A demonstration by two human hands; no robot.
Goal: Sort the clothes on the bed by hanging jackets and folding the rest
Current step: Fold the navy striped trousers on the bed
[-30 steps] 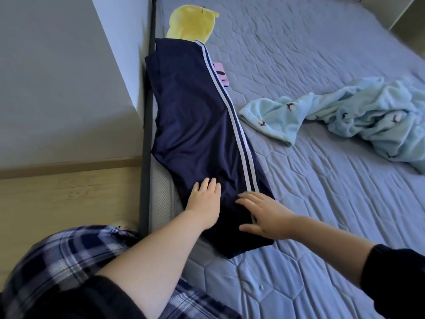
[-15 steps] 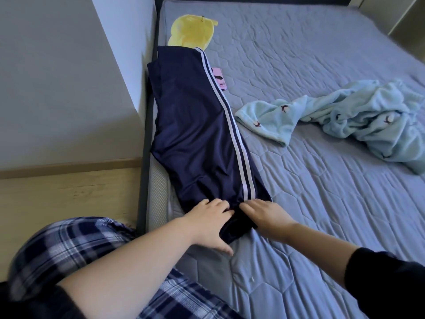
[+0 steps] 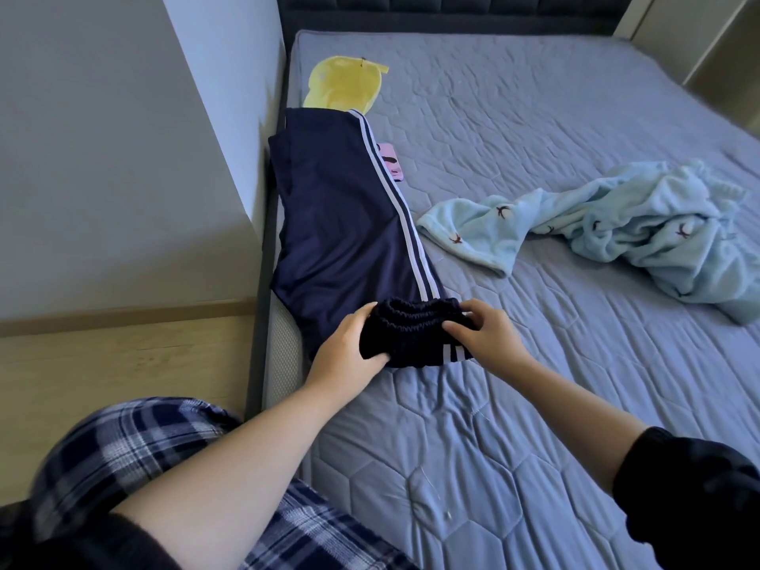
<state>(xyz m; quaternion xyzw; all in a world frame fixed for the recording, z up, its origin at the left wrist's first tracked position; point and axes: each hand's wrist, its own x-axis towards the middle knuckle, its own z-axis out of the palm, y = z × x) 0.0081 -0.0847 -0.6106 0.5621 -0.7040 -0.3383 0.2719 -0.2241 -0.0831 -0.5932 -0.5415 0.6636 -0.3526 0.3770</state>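
Navy track pants [image 3: 341,216] with white side stripes lie lengthwise along the left edge of the bed [image 3: 534,364]. Their near end, an elastic waistband, is lifted and turned back over the fabric. My left hand [image 3: 349,347] grips the left side of that waistband, and my right hand [image 3: 485,335] grips its right side. A crumpled light blue garment [image 3: 617,228] with small dark bird prints lies on the right half of the bed. A yellow garment [image 3: 343,82] lies beyond the pants' far end, with a small pink item [image 3: 390,160] beside the stripes.
A grey wall corner [image 3: 164,158] and a wooden floor [image 3: 123,355] border the bed on the left. The dark padded headboard [image 3: 452,10] runs along the far end. My plaid-clad legs [image 3: 123,466] are at the bottom left.
Both hands went from resting flat on the pants to gripping the near end, and have lifted and folded the waistband back over the fabric.
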